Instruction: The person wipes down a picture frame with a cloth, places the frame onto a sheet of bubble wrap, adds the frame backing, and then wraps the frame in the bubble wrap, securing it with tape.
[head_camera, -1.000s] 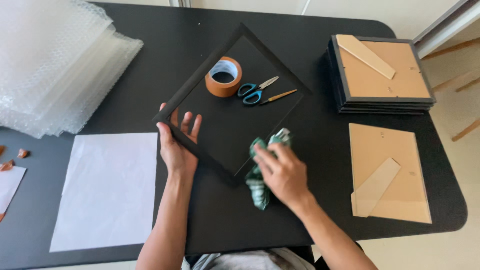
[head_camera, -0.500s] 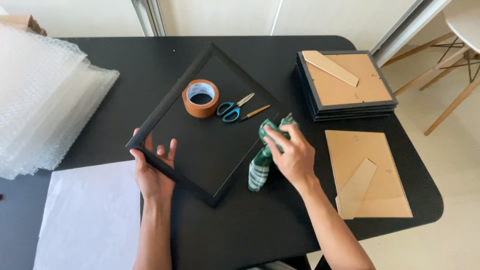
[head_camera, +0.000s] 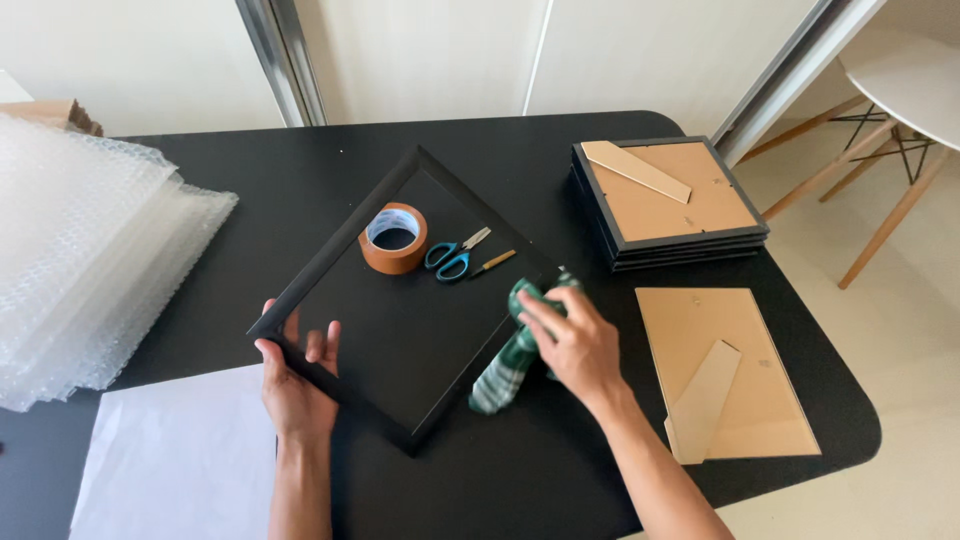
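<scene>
My left hand (head_camera: 297, 385) grips the lower left edge of a black picture frame (head_camera: 330, 262) with clear glass, held tilted above the black table (head_camera: 250, 180). Fingers of that hand show through the glass. My right hand (head_camera: 572, 343) presses a green and white checked cloth (head_camera: 503, 368) against the frame's right edge. Seen through the glass, a roll of brown tape (head_camera: 394, 238), blue-handled scissors (head_camera: 455, 256) and a small pencil-like tool (head_camera: 494, 262) lie on the table.
A stack of black frames with brown backing boards (head_camera: 668, 200) sits at the back right. A loose backing board with stand (head_camera: 728, 375) lies at the right. Bubble wrap sheets (head_camera: 85, 260) pile at the left, white paper (head_camera: 180, 470) lies at the front left. A chair (head_camera: 900, 110) stands beyond.
The view has shifted, so everything sits lower and further right. My right hand and the cloth stay at the frame's right edge; my left hand keeps its grip.
</scene>
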